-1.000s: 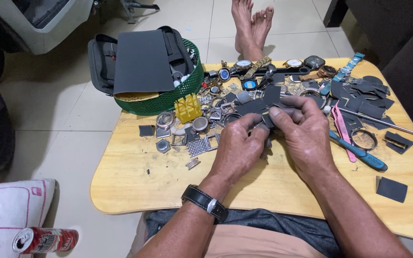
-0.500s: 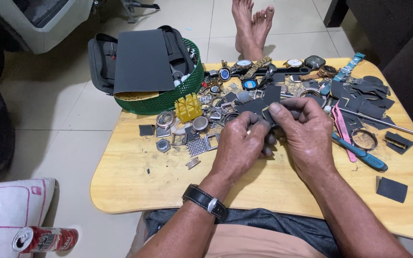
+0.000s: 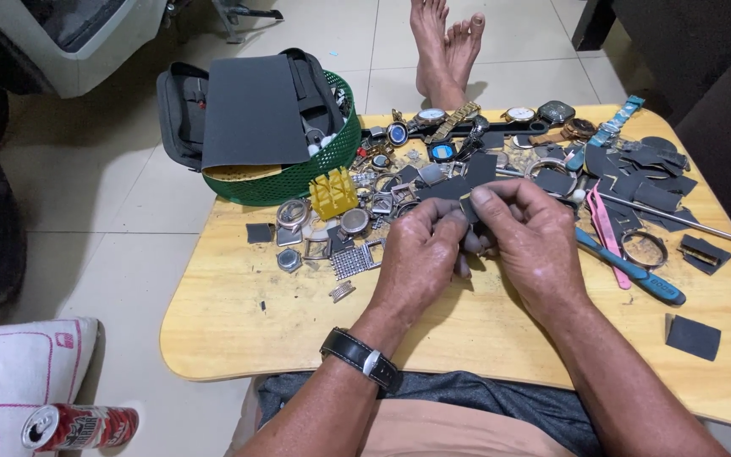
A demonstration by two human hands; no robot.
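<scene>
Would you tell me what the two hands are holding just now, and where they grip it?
The left hand and right hand pinch a small dark sandpaper piece between their fingertips, at its lower edge. Whether something small is inside cannot be told.

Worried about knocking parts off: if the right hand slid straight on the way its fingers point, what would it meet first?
The right hand points left, so it would first meet the left hand, already touching it around a small dark sandpaper piece pinched between them. Beyond lies the watch case pile.

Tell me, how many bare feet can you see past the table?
2. Both bare feet lie on the tiled floor beyond the wooden table's far edge: one foot on the left, the other foot close beside it on the right. None seem hidden.
</scene>
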